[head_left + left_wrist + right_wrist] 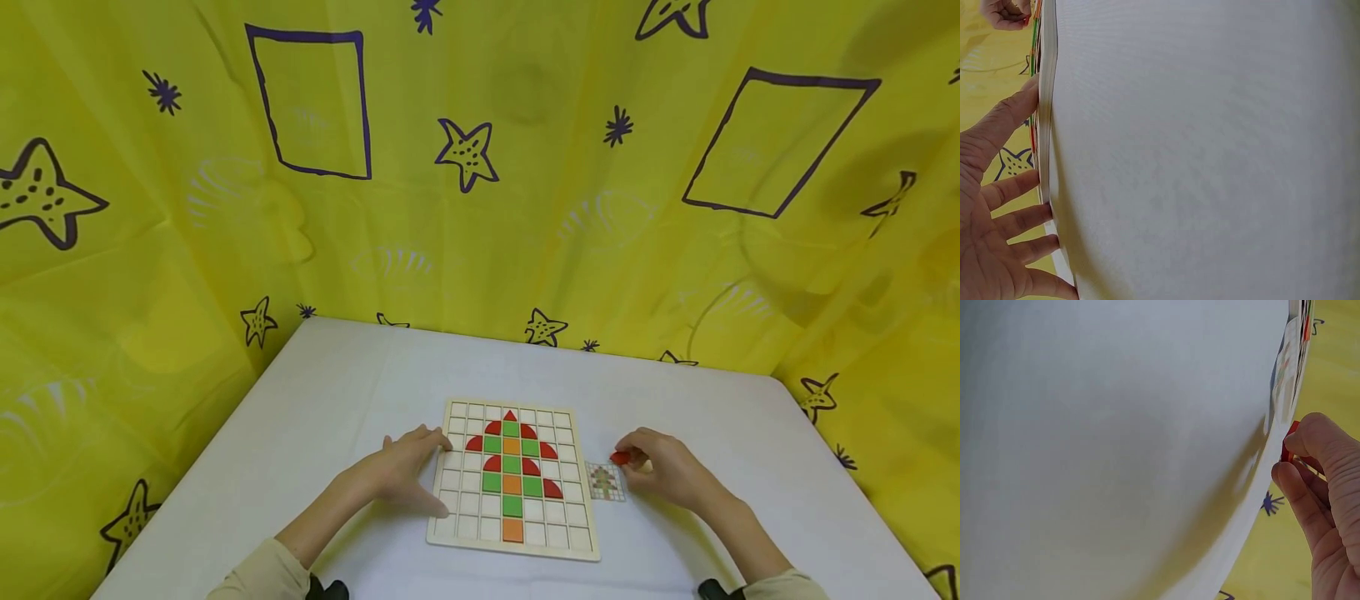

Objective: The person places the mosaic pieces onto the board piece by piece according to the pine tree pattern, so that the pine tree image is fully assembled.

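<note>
A wooden grid board lies on the table, bearing a tree-like pattern of green and orange squares, red quarter-round tiles and a red triangle at the top. My left hand rests at the board's left edge with fingers spread; in the left wrist view the thumb and fingertips touch or nearly touch its side. Right of the board, my right hand pinches a small red tile between thumb and fingers. That red tile shows edge-on in the right wrist view. Beneath it lies a small pattern card.
The white table stretches around the board. A yellow curtain with dark drawn stars and frames hangs behind the table and along both sides. Dark bands sit at the wrists, below light sleeves.
</note>
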The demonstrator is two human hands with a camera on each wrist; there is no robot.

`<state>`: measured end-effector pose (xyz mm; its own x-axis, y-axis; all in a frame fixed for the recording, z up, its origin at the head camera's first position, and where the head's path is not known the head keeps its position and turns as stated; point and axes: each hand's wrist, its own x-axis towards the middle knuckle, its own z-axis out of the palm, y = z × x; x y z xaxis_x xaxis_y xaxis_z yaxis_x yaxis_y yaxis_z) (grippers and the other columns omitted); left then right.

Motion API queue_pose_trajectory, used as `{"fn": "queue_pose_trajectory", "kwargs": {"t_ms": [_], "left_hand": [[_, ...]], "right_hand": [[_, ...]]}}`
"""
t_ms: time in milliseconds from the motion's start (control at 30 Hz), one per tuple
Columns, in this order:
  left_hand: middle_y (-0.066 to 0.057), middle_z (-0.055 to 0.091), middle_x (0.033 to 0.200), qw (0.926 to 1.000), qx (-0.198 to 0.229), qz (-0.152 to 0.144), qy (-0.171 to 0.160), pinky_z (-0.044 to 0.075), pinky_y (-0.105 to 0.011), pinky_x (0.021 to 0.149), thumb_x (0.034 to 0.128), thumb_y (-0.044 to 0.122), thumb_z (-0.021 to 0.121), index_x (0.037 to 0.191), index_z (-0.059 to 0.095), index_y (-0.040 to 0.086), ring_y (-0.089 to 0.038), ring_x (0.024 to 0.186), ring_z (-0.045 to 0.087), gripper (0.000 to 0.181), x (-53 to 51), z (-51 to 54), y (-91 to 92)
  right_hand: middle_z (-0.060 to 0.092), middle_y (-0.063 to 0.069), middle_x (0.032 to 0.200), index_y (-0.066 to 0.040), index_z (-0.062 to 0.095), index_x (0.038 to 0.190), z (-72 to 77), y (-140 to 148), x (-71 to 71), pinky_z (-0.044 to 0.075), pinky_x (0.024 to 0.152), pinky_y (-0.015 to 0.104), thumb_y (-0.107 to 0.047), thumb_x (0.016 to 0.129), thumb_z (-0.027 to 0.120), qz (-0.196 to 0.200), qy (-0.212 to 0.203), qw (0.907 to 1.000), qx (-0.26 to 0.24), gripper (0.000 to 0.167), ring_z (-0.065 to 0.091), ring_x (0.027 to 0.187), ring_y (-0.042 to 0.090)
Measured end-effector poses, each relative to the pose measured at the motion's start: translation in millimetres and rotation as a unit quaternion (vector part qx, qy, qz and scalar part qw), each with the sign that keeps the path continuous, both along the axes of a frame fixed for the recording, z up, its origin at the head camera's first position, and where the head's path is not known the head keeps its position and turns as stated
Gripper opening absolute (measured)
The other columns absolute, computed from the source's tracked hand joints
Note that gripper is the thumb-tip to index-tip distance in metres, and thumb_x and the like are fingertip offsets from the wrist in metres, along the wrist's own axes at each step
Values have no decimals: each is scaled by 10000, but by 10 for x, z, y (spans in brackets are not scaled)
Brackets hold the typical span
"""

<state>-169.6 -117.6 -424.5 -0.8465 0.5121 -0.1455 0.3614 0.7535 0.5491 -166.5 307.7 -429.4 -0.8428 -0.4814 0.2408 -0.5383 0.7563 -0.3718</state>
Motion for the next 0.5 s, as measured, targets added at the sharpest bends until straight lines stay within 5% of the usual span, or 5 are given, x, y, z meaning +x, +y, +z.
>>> {"fn": "queue_pose_trajectory", "kwargs": {"t_ms": [500], "left_hand": [[-199, 470, 1544, 9999, -7, 83, -62, 203, -818, 1074, 688, 416, 943, 1291, 562, 177, -419, 1491, 328, 752, 0, -14, 2]], "right_hand": [[668, -44, 951, -58, 707, 998, 102, -471, 46, 560, 682, 252, 36, 790, 794, 571, 136, 9982, -103, 244, 586, 802, 41]]}}
